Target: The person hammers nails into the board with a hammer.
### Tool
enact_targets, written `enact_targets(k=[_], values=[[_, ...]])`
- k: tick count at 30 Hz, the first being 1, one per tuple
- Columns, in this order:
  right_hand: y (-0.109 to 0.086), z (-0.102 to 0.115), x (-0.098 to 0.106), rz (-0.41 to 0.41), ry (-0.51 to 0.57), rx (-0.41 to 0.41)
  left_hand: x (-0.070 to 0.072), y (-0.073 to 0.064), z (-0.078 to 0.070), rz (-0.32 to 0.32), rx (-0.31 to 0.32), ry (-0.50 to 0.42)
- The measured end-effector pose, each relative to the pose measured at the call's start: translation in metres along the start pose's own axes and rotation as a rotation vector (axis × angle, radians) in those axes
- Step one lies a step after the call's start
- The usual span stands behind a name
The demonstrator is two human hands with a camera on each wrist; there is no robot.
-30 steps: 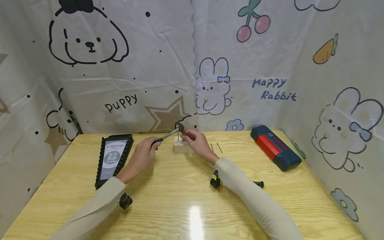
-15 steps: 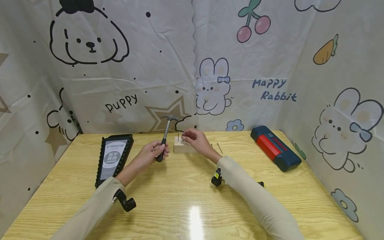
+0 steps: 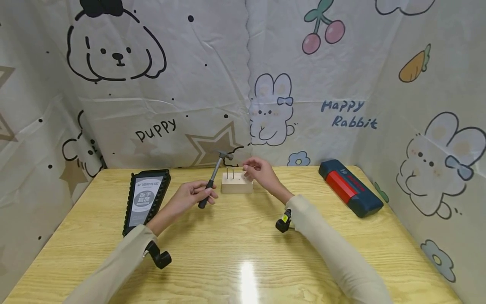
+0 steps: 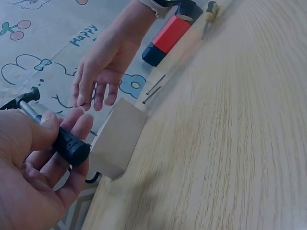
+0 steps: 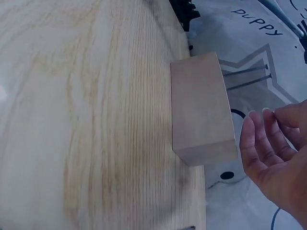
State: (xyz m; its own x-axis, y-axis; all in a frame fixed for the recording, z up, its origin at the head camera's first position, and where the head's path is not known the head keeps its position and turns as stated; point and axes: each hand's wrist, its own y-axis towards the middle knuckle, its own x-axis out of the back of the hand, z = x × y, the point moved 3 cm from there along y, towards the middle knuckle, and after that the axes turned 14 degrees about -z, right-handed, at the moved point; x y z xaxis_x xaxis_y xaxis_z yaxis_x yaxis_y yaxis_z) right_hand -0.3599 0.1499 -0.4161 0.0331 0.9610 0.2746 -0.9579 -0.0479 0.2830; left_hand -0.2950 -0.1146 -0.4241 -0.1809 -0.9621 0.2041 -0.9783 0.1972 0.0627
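My left hand (image 3: 186, 198) grips a claw hammer (image 3: 216, 171) by its black handle, the head raised up and away. A pale wooden block (image 3: 237, 188) stands at the back of the table, right of the hammer. Two nails (image 5: 248, 84) stick up from its top, side by side near the left end. Over the block's right end hovers my right hand (image 3: 263, 175), fingers loosely bent with nothing visible between them. In the left wrist view, two loose nails (image 4: 154, 88) lie on the table beyond the block.
A black wrench-set case (image 3: 145, 200) lies at the left of the wooden table (image 3: 228, 253). At the right rests a dark blue and red case (image 3: 349, 188). A yellow-and-black-handled tool (image 4: 210, 12) lies near it. Printed cloth (image 3: 212, 97) hangs behind.
The hammer's head swung up and away from the block, and the handle shifted in my left hand. My right hand let go of the second nail and moved right, leaving it standing.
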Motion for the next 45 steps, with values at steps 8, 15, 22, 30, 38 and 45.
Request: enact_targets(k=[8, 15, 22, 30, 38, 45], values=[[-0.004, -0.002, 0.022, 0.027, -0.197, -0.056, 0.001, -0.003, 0.0, -0.007, -0.008, 0.027], [-0.006, 0.003, 0.046, 0.084, -0.485, -0.086, 0.004, -0.003, 0.002, -0.061, -0.031, 0.087], [-0.011, -0.004, 0.061, 0.092, -0.591, -0.154, 0.001, -0.006, 0.004, -0.101, -0.071, 0.138], [-0.01, -0.026, 0.053, 0.126, -0.664, -0.155, 0.005, -0.008, 0.003, -0.171, -0.058, 0.204], [-0.004, -0.029, 0.042, 0.128, -0.865, -0.088, -0.002, -0.004, 0.003, -0.155, -0.081, 0.198], [0.0, -0.027, 0.035, 0.119, -0.953, -0.11, -0.001, -0.005, 0.007, -0.176, -0.054, 0.19]])
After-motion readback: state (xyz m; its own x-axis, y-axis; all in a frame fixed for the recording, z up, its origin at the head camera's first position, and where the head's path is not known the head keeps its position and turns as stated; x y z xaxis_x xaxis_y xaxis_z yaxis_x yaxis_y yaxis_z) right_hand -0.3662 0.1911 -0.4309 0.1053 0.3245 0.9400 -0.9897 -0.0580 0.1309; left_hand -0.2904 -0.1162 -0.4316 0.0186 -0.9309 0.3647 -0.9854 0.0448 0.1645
